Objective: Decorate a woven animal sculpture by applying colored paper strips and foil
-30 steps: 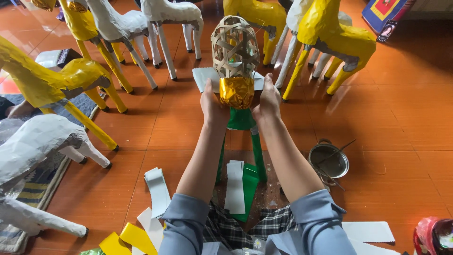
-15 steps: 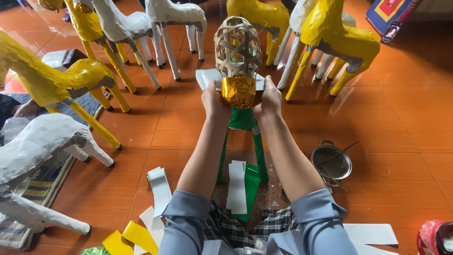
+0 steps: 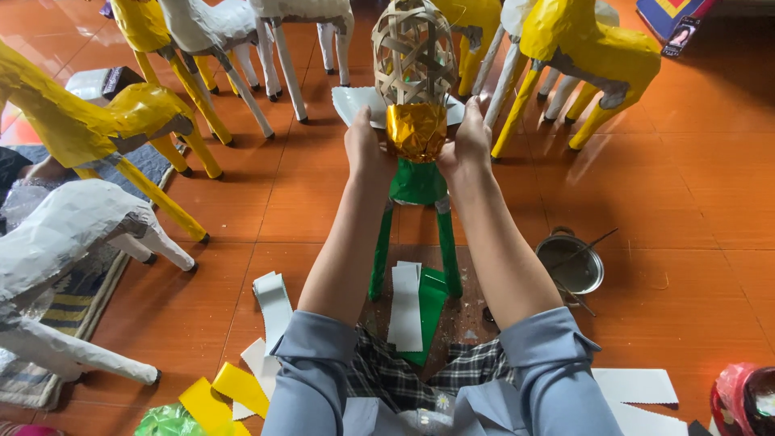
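Nearest the camera, on the orange tiled floor (image 3: pixel 694 210), lie cut strips of white paper (image 3: pixel 406 307), a strip of green foil (image 3: pixel 430 305) and, off to the left, curled yellow paper strips (image 3: pixel 219 393), all just in front of the person's checked lap and grey sleeves. Beyond them stands the piece being worked: an animal-shaped frame whose two front legs and chest are wrapped in glossy green foil (image 3: pixel 418 182), with a crumpled band of gold foil (image 3: pixel 416 131) above that at the neck. The covering looks roughly half done at most, since the oval head of woven bamboo strips (image 3: pixel 414 52) above the gold band is still a bare open lattice, and whatever lies behind the chest is hidden by the arms. The left hand (image 3: pixel 365 152) and right hand (image 3: pixel 467 147) are cupped against either side of the gold band, fingers curled onto it, probably pressing the foil down, though the fingertips on the far side cannot be seen. To the right, near the right forearm, sits a small metal pot with a brush in it (image 3: pixel 570 263). Farther off, yellow papered animal figures (image 3: pixel 593 56) and white papered ones (image 3: pixel 73 234) stand in rows, fully covered.
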